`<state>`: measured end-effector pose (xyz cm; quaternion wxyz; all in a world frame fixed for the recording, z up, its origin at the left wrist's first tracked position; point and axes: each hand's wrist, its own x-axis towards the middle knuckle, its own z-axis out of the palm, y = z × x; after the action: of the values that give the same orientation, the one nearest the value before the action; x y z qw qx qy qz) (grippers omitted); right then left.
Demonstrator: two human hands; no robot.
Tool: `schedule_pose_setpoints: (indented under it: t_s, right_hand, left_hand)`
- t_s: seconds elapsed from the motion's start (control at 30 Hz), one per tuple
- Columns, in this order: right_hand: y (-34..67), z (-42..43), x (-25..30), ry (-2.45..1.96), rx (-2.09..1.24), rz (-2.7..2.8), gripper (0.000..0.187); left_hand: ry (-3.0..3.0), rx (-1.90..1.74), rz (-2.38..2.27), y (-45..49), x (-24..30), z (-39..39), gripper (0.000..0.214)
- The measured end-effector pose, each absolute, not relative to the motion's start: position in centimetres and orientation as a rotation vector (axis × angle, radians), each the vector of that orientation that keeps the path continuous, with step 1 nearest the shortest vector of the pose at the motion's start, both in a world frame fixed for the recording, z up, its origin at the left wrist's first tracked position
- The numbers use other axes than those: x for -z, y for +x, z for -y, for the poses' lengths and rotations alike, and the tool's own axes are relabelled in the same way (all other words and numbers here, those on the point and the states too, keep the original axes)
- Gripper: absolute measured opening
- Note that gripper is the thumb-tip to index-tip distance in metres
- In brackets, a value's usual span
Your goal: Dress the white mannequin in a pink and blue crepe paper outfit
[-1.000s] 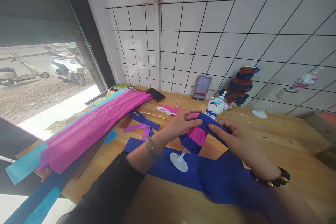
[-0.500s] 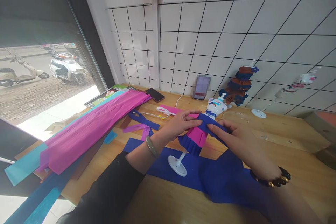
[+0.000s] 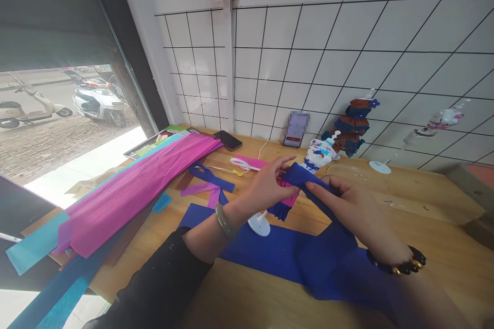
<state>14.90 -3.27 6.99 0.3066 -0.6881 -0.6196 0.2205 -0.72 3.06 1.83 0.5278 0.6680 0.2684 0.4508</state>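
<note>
In the head view my right hand [image 3: 343,200] pinches a folded strip of dark blue crepe paper [image 3: 318,193] between thumb and fingers. My left hand [image 3: 270,180] is closed at the strip's upper end, its thumb against the lower edge and its index finger lifted. Just behind the strip, a small white dress form [image 3: 320,154] leans to the right. Its torso has coloured patches, and it wears a pink and blue ruffled skirt [image 3: 281,209], partly hidden by my left hand. The form's round white base [image 3: 259,224] shows below my left wrist, over a blue paper sheet [image 3: 266,252].
Long pink paper sheets [image 3: 142,190] are piled at left. Pink and blue scraps [image 3: 210,187], a dark phone [image 3: 228,140] and a white cable lie behind. A propped phone [image 3: 295,131], a brown-and-blue dressed form [image 3: 351,126] and another form [image 3: 443,121] stand near the wall.
The dress form has tilted further right, and its base has shifted away from me. My left hand has moved slightly right and its index finger has lifted. My right hand keeps its pinch.
</note>
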Motion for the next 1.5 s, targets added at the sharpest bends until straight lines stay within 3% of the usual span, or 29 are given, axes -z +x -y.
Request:
schedule_pose_setpoints:
  t_s: [0.3,1.07,1.4,1.5]
  right_hand:
    - [15.6,2.8,-6.3,-1.788,-0.617,1.660,0.034]
    - [15.0,3.7,-7.5,-1.773,-0.772,1.739,0.036]
    - [13.8,4.7,-7.7,-1.640,-0.823,1.778,0.038]
    - [13.2,5.1,-7.6,-1.594,-0.784,1.822,0.039]
  left_hand:
    - [1.766,-1.092,-0.663,-1.0,-2.5,-2.8,0.078]
    - [1.812,-1.073,-0.735,-1.2,-2.5,-3.0,0.064]
    - [1.772,-1.022,-0.739,-1.0,-2.4,-2.5,0.078]
    - [1.805,-1.046,-0.718,-0.9,-2.0,-2.5,0.074]
